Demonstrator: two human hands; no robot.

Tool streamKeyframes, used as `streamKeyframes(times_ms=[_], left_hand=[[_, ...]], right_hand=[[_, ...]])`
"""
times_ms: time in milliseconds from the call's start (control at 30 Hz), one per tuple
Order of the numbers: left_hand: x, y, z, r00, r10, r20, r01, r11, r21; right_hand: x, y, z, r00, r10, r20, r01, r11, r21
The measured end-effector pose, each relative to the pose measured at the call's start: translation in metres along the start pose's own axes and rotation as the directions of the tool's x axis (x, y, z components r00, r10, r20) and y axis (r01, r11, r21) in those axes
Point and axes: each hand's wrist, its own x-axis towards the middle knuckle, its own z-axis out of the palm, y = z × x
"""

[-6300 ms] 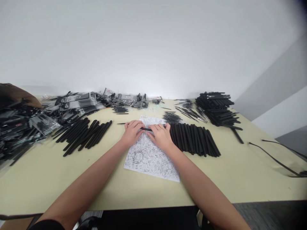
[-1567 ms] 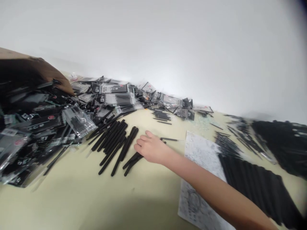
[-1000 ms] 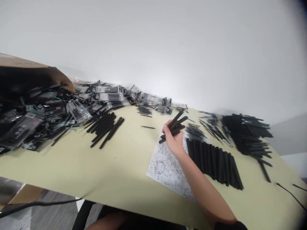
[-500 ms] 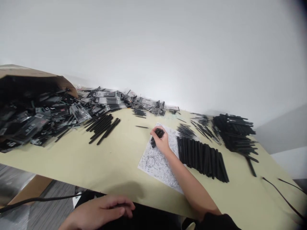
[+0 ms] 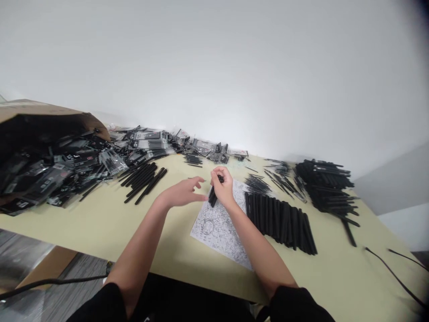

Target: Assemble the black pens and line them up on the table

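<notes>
Left hand (image 5: 182,192) has come in, fingers spread; right hand (image 5: 223,188) fingers pinch black rods (image 5: 212,197) above the printed sheet (image 5: 214,228).

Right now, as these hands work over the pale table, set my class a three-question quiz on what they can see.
1. Which holds the bundle of matt black rods: the left hand or the right hand?
2. True or false: the neat block of black rods lies to the right of the black-and-white printed paper sheet.
3. What spills from the tipped brown cardboard box: loose paper sheets or clear plastic packets of black rods?

Key: 1 right hand; 2 true; 3 clear plastic packets of black rods.
</notes>
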Motion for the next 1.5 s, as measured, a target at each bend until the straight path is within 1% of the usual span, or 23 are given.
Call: streamKeyframes(times_ms=[100,133,200,267,300,367,433,500,533,600,633,700,800,900,967,1067,1167,1233,1267,1333,1367,1433,1500], left_hand=[[0.041,0.004,-0.015,0.998,-0.012,0.064,0.013,1.000,-0.014],[0.054,0.005,-0.016,0.994,0.020,0.104,-0.015,0.999,-0.048],[0.078,0.007,-0.015,0.970,0.166,0.175,-0.133,0.973,-0.189],[0.098,0.008,-0.011,0.931,0.316,0.184,-0.238,0.905,-0.354],[0.107,0.009,-0.008,0.916,0.368,0.157,-0.281,0.871,-0.402],[0.120,0.008,-0.005,0.915,0.391,0.098,-0.319,0.852,-0.415],[0.126,0.005,-0.006,0.937,0.337,0.097,-0.277,0.882,-0.381],[0.128,0.002,-0.008,0.951,0.261,0.164,-0.203,0.930,-0.308],[0.128,0.000,-0.009,0.952,0.224,0.211,-0.173,0.957,-0.232],[0.128,-0.003,-0.009,0.942,0.125,0.312,-0.135,0.991,0.013],[0.129,-0.004,-0.007,0.935,0.059,0.351,-0.134,0.972,0.194],[0.129,-0.003,0.001,0.932,-0.004,0.362,-0.124,0.936,0.329],[0.130,0.002,0.020,0.939,-0.057,0.339,-0.109,0.886,0.451],[0.129,0.009,0.041,0.946,-0.124,0.300,-0.057,0.845,0.531],[0.128,0.014,0.052,0.955,-0.160,0.248,-0.008,0.825,0.565],[0.127,0.017,0.060,0.970,-0.175,0.167,0.043,0.802,0.595],[0.128,0.016,0.049,0.974,-0.170,0.151,0.046,0.796,0.603],[0.133,0.013,0.030,0.969,-0.145,0.200,0.001,0.812,0.583],[0.137,0.011,0.018,0.977,-0.120,0.176,0.001,0.828,0.561],[0.149,0.005,-0.006,0.993,-0.116,0.005,0.095,0.838,0.537],[0.156,0.001,-0.018,0.989,-0.130,-0.071,0.148,0.842,0.519],[0.170,-0.009,-0.034,0.978,-0.145,-0.151,0.204,0.824,0.529],[0.183,-0.021,-0.041,0.963,-0.176,-0.203,0.260,0.800,0.541]], right_hand=[[0.015,0.001,0.001,0.997,0.037,-0.063,-0.029,0.992,0.122],[0.023,0.000,0.001,0.993,0.065,-0.102,-0.046,0.982,0.185],[0.039,-0.004,0.003,0.974,0.121,-0.190,-0.059,0.950,0.306],[0.054,-0.009,0.005,0.953,0.156,-0.260,-0.044,0.920,0.389],[0.060,-0.011,0.006,0.946,0.165,-0.279,-0.036,0.910,0.414],[0.071,-0.012,0.006,0.948,0.182,-0.260,-0.061,0.909,0.411],[0.080,-0.009,0.002,0.960,0.223,-0.171,-0.160,0.934,0.321],[0.089,-0.005,-0.005,0.958,0.270,-0.093,-0.257,0.957,0.134],[0.094,-0.003,-0.010,0.957,0.278,-0.083,-0.277,0.961,0.015],[0.103,-0.002,-0.020,0.968,0.225,-0.114,-0.246,0.939,-0.239],[0.108,-0.002,-0.026,0.975,0.191,-0.118,-0.221,0.911,-0.350],[0.114,-0.005,-0.035,0.985,0.165,-0.058,-0.172,0.855,-0.489],[0.117,-0.006,-0.042,0.965,0.227,0.133,-0.111,0.809,-0.578],[0.116,0.000,-0.043,0.876,0.392,0.281,-0.136,0.760,-0.635],[0.115,0.007,-0.044,0.826,0.464,0.319,-0.162,0.739,-0.654],[0.117,0.010,-0.049,0.823,0.476,0.309,-0.168,0.725,-0.668],[0.116,0.000,-0.061,0.830,0.493,0.262,-0.183,0.683,-0.707],[0.114,-0.014,-0.070,0.830,0.510,0.225,-0.200,0.650,-0.733],[0.112,-0.021,-0.075,0.835,0.508,0.212,-0.202,0.641,-0.741],[0.107,-0.037,-0.083,0.852,0.502,0.147,-0.236,0.620,-0.748],[0.104,-0.044,-0.087,0.858,0.501,0.109,-0.261,0.610,-0.748],[0.098,-0.057,-0.094,0.863,0.504,0.048,-0.303,0.590,-0.749],[0.094,-0.067,-0.101,0.866,0.499,0.029,-0.316,0.590,-0.743]])
